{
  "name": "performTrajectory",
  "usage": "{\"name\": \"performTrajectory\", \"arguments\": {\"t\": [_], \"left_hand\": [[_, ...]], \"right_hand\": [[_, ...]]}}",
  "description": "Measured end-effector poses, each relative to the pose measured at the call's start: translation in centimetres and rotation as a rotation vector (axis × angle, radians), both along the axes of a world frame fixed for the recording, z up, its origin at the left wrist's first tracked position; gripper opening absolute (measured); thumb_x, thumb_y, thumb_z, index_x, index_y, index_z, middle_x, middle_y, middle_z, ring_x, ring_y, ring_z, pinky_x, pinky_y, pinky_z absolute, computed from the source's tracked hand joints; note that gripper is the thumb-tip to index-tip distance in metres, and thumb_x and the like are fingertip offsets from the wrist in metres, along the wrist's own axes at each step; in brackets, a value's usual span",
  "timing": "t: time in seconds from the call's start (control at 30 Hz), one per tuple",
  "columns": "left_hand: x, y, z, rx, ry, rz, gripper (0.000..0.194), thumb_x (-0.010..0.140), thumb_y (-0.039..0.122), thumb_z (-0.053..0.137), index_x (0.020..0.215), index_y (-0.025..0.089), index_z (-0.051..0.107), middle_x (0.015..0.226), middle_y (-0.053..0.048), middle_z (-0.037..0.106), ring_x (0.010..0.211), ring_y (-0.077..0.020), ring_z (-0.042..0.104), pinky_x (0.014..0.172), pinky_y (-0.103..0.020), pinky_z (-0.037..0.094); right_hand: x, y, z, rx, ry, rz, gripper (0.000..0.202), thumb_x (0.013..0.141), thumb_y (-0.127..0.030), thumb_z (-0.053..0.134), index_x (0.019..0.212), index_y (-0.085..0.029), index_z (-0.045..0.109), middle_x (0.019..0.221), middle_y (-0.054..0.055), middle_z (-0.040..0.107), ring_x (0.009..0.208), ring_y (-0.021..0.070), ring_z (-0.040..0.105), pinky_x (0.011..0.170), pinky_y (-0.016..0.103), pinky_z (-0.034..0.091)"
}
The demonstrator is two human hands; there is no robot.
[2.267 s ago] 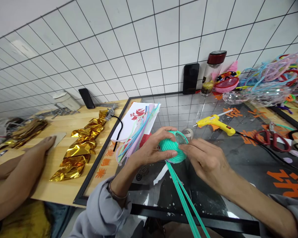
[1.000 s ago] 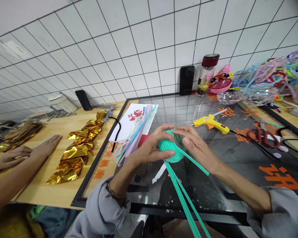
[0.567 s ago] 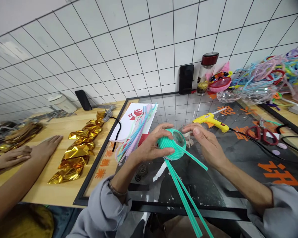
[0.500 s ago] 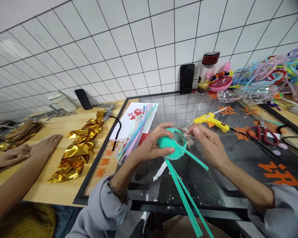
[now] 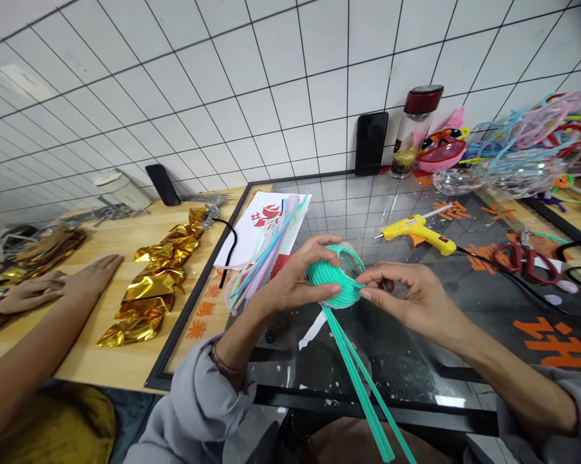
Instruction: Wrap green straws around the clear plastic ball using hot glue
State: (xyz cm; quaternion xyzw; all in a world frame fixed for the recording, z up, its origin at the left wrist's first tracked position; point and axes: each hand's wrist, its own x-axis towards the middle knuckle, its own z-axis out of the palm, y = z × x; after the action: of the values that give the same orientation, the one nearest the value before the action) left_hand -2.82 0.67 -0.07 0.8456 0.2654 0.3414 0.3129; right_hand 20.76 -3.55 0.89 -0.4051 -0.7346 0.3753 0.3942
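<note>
My left hand [image 5: 293, 277] is wrapped round a small round form [image 5: 325, 274] coiled with turquoise pipe cleaner. A clear plastic opening shows at its top. At the form's right edge, my right hand [image 5: 413, 296] pinches the loose end of the pipe cleaner between thumb and fingers; that strand is mostly hidden by the fingers. Several long turquoise pipe cleaners [image 5: 361, 380] hang from under the form toward my lap. A yellow hot glue gun [image 5: 419, 232] lies beyond my right hand. Near my left hand is a bundle of pastel pipe cleaners [image 5: 271, 251] on white paper [image 5: 242, 222].
Red-handled scissors [image 5: 527, 261] lie at the right beside the glue gun's black cable. A phone [image 5: 370, 143] and a tea bottle [image 5: 409, 138] stand by the wall. Crumpled gold foil [image 5: 150, 287] lies leftward, near another person's hands [image 5: 90, 277]. Tangled pipe cleaners [image 5: 536, 138] fill the far right.
My right hand has moved down and left to the form and now pinches the pipe cleaner end that stuck out freely before. My left hand keeps its hold. The view has shifted slightly.
</note>
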Motion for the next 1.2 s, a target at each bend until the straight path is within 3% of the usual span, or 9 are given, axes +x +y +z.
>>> {"name": "performTrajectory", "arguments": {"t": [0.27,0.47,0.57,0.73,0.87,1.0,1.2], "left_hand": [[-0.1,-0.2,0.2,-0.048,0.031,0.029,0.028,0.085,0.036,0.073,0.104,0.021,0.058,0.14,-0.014,0.053,0.139,-0.0307,0.047,0.114,-0.054,0.04],[-0.1,-0.2,0.1,-0.043,-0.002,0.002,0.026,0.086,0.035,0.072,0.102,0.022,0.058,0.137,-0.014,0.056,0.141,-0.0311,0.046,0.114,-0.054,0.04],[-0.1,-0.1,0.0,-0.043,-0.017,-0.014,0.026,0.085,0.035,0.073,0.102,0.022,0.058,0.137,-0.014,0.055,0.141,-0.0314,0.045,0.113,-0.054,0.04],[-0.1,0.1,0.0,-0.002,0.008,-0.004,0.047,0.072,0.043,0.085,0.103,0.022,0.057,0.136,-0.015,0.055,0.141,-0.0345,0.045,0.115,-0.057,0.038],[0.0,0.3,-0.3,0.025,0.005,-0.001,0.059,0.064,0.047,0.09,0.105,0.022,0.055,0.143,-0.017,0.049,0.14,-0.0364,0.045,0.115,-0.06,0.037],[0.0,0.3,-0.6,0.022,-0.015,0.004,0.055,0.067,0.046,0.088,0.105,0.023,0.055,0.143,-0.017,0.047,0.141,-0.0344,0.045,0.116,-0.059,0.037],[0.0,0.4,-0.5,0.022,-0.011,0.007,0.053,0.068,0.044,0.087,0.104,0.023,0.056,0.143,-0.017,0.048,0.142,-0.0341,0.044,0.117,-0.06,0.036]], "right_hand": [[0.0,-0.1,-0.7,0.202,-0.006,0.05,0.01,0.09,-0.015,0.064,0.09,-0.018,0.074,0.077,-0.001,0.07,0.07,0.0107,0.062,0.067,0.024,0.047],[-0.2,-0.2,-0.8,0.181,0.017,0.057,0.008,0.091,-0.022,0.066,0.088,-0.019,0.073,0.077,0.0,0.07,0.069,0.012,0.063,0.064,0.025,0.048],[0.0,-0.2,-0.6,0.175,0.037,-0.003,0.009,0.092,-0.026,0.066,0.091,-0.021,0.074,0.08,0.001,0.07,0.07,0.0133,0.063,0.064,0.026,0.049],[0.6,0.8,-1.1,0.196,0.066,-0.153,0.029,0.095,-0.043,0.061,0.114,-0.024,0.071,0.109,0.007,0.07,0.104,0.0214,0.065,0.091,0.037,0.054],[0.4,1.9,-2.7,0.042,0.05,-0.124,0.054,0.098,-0.06,0.045,0.132,-0.023,0.063,0.134,0.012,0.062,0.128,0.0273,0.056,0.111,0.05,0.045],[-0.6,2.3,-3.5,-0.019,0.034,-0.004,0.056,0.1,-0.062,0.041,0.138,-0.026,0.06,0.139,0.012,0.06,0.134,0.0277,0.052,0.117,0.056,0.037],[-1.4,2.4,-2.7,0.021,0.081,0.027,0.055,0.101,-0.062,0.037,0.133,-0.025,0.064,0.134,0.012,0.06,0.134,0.0254,0.051,0.117,0.053,0.037]]}}
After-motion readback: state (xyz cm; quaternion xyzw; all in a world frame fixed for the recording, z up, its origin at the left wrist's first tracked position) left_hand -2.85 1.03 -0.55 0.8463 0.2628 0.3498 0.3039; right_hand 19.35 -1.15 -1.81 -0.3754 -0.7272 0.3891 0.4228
